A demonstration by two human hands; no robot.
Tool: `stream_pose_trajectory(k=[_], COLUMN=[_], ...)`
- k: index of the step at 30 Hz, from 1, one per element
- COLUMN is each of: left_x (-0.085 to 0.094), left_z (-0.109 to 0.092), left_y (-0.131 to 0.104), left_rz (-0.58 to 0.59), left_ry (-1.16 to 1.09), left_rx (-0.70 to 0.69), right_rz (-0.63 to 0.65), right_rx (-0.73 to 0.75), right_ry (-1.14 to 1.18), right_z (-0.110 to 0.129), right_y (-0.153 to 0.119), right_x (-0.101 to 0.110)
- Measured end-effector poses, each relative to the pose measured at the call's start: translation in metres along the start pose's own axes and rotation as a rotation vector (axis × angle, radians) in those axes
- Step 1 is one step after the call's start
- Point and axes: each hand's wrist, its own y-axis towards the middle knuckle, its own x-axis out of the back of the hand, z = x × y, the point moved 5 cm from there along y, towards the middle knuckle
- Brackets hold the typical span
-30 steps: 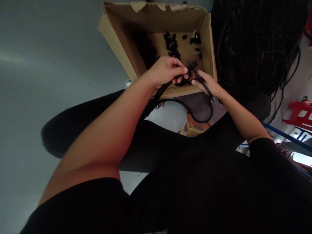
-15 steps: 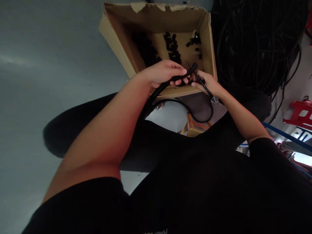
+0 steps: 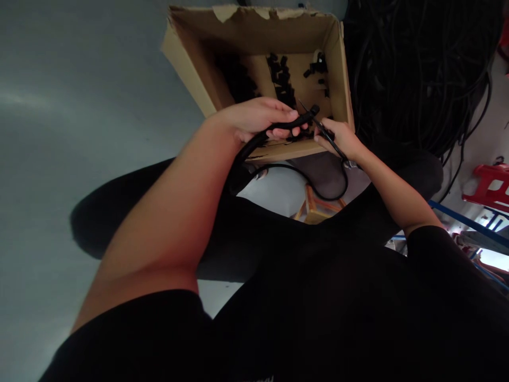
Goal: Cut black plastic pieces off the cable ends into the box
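One black cable (image 3: 256,142), thick, smooth, bowed, held above the near side of the cardboard box (image 3: 341,79), blunt end pointing up and right over the box's opening. Cable end lower and farther left than a second ago; left hand (image 3: 274,118) drawn back leftward with it, right hand (image 3: 339,135) nearly unmoved. Loose black piece (image 3: 307,73) inside the box, now closer to the dark cluster (image 3: 319,64) by the box's right wall.

Left fingers closed round the cable, just behind its end. Right fingers partly curled, thumb extended, round a slim dark scissor-like tool (image 3: 328,137), thin pointed tip crossing at the cable end; contact with cable not clear.

Box of tan board, creased, top edge ragged with torn paper. Small black pieces (image 3: 282,77), stubby and blocky, strewn along its floor. Below the box, a rounded loop of thin cord (image 3: 324,197) above a wooden stool (image 3: 316,216). Right of the box, a glossy heap of tangled black cables (image 3: 421,69); farther out, a red plastic stool (image 3: 482,183).
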Motion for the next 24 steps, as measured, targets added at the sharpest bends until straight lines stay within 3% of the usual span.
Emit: stream_pose_trajectory(k=[4,11,15,21,24], left_x=[-0.001,-0.009,-0.009,0.002,0.003], left_z=[0.001,0.005,0.005,0.000,-0.007], left_y=[-0.003,-0.004,-0.005,-0.011,-0.014], left_rz=[-0.039,-0.061,-0.018,-0.022,-0.088], left_ry=[-0.025,0.030,0.028,-0.037,-0.083], left_rx=[0.048,0.019,0.021,0.048,0.010], right_rz=[-0.004,0.177,0.247,0.255,0.218], right_rx=[-0.017,0.068,0.024,-0.008,-0.035], right_ry=[0.085,0.348,0.465,0.503,0.478], right_z=[0.008,0.001,-0.009,-0.015,-0.019], right_y=[-0.003,0.002,0.002,-0.006,-0.008], right_x=[0.000,-0.007,-0.011,-0.012,-0.011])
